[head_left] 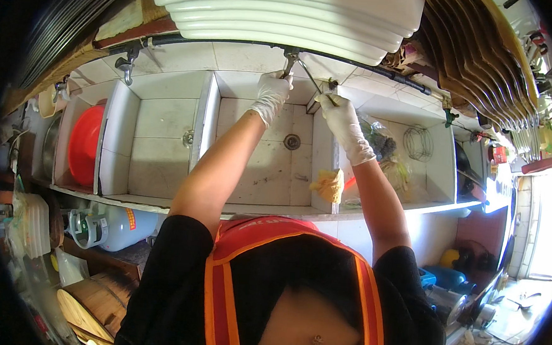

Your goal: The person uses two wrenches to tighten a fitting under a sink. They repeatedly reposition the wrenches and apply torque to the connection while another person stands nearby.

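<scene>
Head view. Both my hands are up at the back wall of the middle sink [270,166], gloved in white. Left hand [272,91] is on the tap [290,58], which hangs from the black pipe [371,67] running along the tiles; the fingers are curled about the tap's lower end, closed on it as far as I can tell, though the glove hides the exact grip. Right hand [344,121] sits just to the right, on top of the divider wall between the middle and right basins. Its fingers are closed on a thin rod [313,80].

Rod: long axis runs diagonally, from the right fingers up and left to the tap body. So the tap lies up-left of the right hand and directly above the left hand. Left hand is the nearer one; it is touching the tap.

Drain [292,141] lies below both hands, in the basin floor. Yellow sponge [329,185] rests on the divider's near end, well apart from the hands. Right basin holds a plastic bag [379,141] of dark stuff. Red bowl [85,145] stands in the far left basin. White tubs [286,12] are stacked overhead.
</scene>
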`<action>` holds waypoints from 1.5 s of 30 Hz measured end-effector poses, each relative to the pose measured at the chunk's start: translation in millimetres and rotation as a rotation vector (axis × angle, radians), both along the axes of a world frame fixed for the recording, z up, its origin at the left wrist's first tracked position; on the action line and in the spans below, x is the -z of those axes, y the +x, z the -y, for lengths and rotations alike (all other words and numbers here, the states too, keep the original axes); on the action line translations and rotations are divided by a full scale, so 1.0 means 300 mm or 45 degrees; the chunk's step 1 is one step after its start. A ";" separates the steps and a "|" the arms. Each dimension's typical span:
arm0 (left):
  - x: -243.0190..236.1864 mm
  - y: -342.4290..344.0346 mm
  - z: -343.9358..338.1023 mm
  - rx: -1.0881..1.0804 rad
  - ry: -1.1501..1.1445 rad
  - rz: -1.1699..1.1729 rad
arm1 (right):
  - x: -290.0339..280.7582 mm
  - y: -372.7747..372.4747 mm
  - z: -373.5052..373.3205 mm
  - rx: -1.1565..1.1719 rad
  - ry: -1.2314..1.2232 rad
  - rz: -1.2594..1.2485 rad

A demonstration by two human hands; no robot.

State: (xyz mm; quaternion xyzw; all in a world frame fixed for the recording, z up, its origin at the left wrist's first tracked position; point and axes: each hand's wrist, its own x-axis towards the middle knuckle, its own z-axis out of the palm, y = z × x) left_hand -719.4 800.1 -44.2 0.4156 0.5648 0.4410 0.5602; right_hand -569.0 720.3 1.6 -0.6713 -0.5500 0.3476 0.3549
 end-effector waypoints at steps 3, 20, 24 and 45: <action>0.017 0.013 0.007 -0.011 -0.039 0.111 | -0.018 -0.003 -0.005 0.012 0.004 0.145; -0.025 -0.096 -0.033 0.125 0.156 -0.584 | -0.230 -0.119 -0.036 -0.179 -0.017 1.238; -0.027 -0.125 -0.032 0.163 0.300 -0.960 | -0.201 -0.140 -0.009 -0.128 0.066 1.197; -0.028 -0.036 -0.008 0.234 -0.226 0.344 | -0.114 -0.198 -0.115 -0.010 -0.205 0.367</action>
